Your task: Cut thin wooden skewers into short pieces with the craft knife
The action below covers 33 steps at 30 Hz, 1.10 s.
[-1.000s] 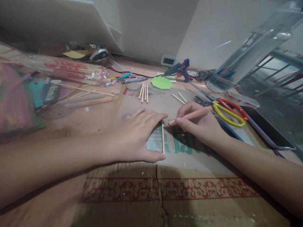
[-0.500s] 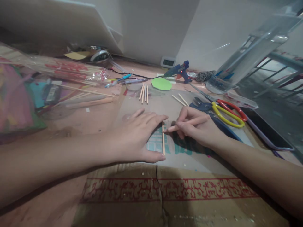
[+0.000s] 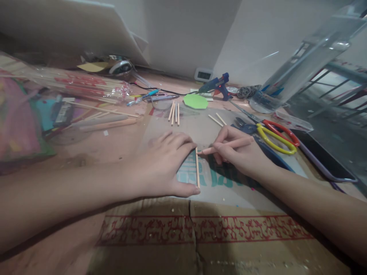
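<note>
A short wooden stick (image 3: 197, 168) lies on the grey sheet, pointing away from me. My left hand (image 3: 170, 164) holds it down, thumb at its near end and index finger at its far end. In my right hand (image 3: 236, 152), a pale pink pencil (image 3: 235, 143) is pinched between thumb and fingers. Its tip touches or nearly touches the stick near the far end. Beyond my hands, several cut sticks (image 3: 176, 114) lie in a small group, and two more sticks (image 3: 216, 120) rest to their right.
A green paper octagon (image 3: 195, 102) and a blue glue gun (image 3: 219, 86) are at the back. Scissors (image 3: 276, 139), pliers (image 3: 243, 125), a phone (image 3: 323, 156) and a clear bottle (image 3: 298, 65) stand or lie right. Bagged sticks (image 3: 88, 86) are left; cardboard (image 3: 149, 256) is in front.
The pencil tip has moved a little away from me along the stick, towards its far end. My left index finger has drawn in slightly at that end.
</note>
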Available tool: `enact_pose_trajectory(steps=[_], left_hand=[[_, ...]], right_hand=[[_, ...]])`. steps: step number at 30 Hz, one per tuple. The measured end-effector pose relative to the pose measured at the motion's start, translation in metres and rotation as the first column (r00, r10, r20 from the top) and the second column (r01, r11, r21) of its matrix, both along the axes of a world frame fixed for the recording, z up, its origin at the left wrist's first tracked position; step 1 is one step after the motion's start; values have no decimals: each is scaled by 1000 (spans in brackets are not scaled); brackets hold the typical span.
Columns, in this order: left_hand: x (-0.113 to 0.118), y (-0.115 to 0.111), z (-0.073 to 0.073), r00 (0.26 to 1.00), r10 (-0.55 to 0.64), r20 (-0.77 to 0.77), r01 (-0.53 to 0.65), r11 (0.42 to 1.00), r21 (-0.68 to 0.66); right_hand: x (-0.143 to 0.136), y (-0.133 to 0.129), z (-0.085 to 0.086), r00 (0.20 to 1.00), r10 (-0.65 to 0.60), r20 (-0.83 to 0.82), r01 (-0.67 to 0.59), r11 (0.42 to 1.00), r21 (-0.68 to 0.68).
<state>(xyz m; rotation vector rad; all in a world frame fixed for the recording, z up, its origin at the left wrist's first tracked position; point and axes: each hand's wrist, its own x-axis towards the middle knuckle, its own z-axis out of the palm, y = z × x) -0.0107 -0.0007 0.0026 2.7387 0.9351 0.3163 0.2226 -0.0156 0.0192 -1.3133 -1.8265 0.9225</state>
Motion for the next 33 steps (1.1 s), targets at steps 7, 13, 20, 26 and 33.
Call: enact_pose_trajectory(steps=[7, 13, 20, 26, 33], left_hand=[[1, 0, 1, 999, 34, 8, -34, 998, -48], [2, -1, 2, 999, 37, -6, -37, 999, -24], [0, -1, 0, 1000, 6, -21, -5, 1000, 17], [0, -2, -2, 1000, 18, -13, -17, 1000, 21], [2, -1, 0, 1000, 11, -6, -11, 1000, 3]], right_hand=[[0, 0, -1, 999, 15, 37, -16, 999, 33], [0, -1, -1, 997, 36, 63, -40, 997, 72], [0, -1, -2, 999, 41, -10, -41, 999, 14], [2, -4, -1, 989, 147, -34, -148, 989, -25], [4, -8, -1, 970, 233, -73, -239, 968, -80]])
